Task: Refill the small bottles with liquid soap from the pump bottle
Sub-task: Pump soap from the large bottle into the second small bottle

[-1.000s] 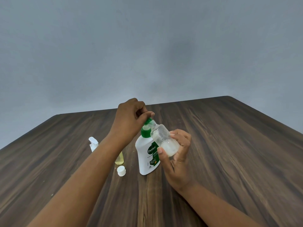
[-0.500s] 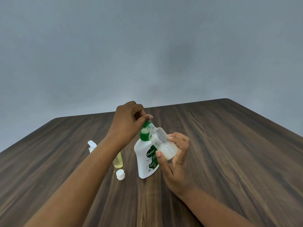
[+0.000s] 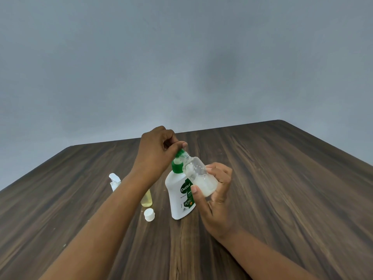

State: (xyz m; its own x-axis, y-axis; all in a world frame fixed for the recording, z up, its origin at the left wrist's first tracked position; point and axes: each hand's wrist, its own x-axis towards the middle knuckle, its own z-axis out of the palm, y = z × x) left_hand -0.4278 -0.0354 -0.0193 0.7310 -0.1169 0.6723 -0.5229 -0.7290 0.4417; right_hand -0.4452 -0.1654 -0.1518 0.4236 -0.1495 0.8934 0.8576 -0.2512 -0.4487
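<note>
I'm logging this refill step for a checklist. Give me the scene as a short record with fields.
left hand: pressing the green pump head of the pump bottle
right hand: holding the small clear bottle tilted, mouth at the nozzle
small clear bottle fill: whitish liquid in its lower part
loose white cap: on the table
yellow-liquid bottle: standing behind the left forearm

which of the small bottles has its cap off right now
The clear small bottle tilted in the right hand, its open neck at the pump bottle spout. Its white cap lies on the table. The others, behind the left forearm, are partly hidden.
</note>
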